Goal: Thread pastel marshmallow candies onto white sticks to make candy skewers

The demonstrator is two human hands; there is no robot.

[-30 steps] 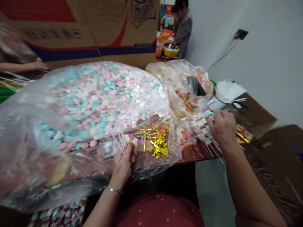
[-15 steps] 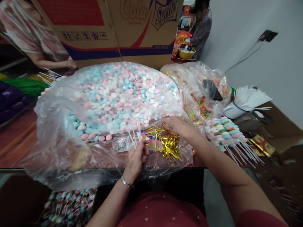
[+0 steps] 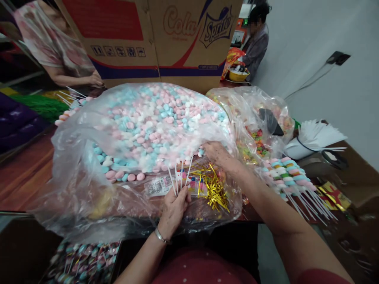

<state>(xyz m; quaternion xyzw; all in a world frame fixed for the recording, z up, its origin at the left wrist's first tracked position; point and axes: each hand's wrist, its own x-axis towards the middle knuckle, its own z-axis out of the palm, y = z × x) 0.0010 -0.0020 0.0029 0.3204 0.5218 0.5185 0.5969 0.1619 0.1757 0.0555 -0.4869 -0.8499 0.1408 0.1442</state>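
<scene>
My left hand pinches the lower ends of several white lollipop sticks, which fan upward with bare tips. Beyond them spreads a big clear plastic bag full of pink, blue and white marshmallows. At the bag's lower right edge is my right hand, fingers curled in among the marshmallows. A blue piece shows right by its fingertips; whether it is gripped is hidden. Between and below the hands lie gold twist ties and a printed label packet.
Finished marshmallow skewers lie at right, beside a holder of white sticks. Bags of colourful ring candies stand behind them. A large cardboard box blocks the back. Two other people are beyond it. More skewers fill a container below.
The whole view has shifted slightly, so things sit lower and further right. The sticks in my left hand are spread wider apart. My right hand stays at the bag's edge.
</scene>
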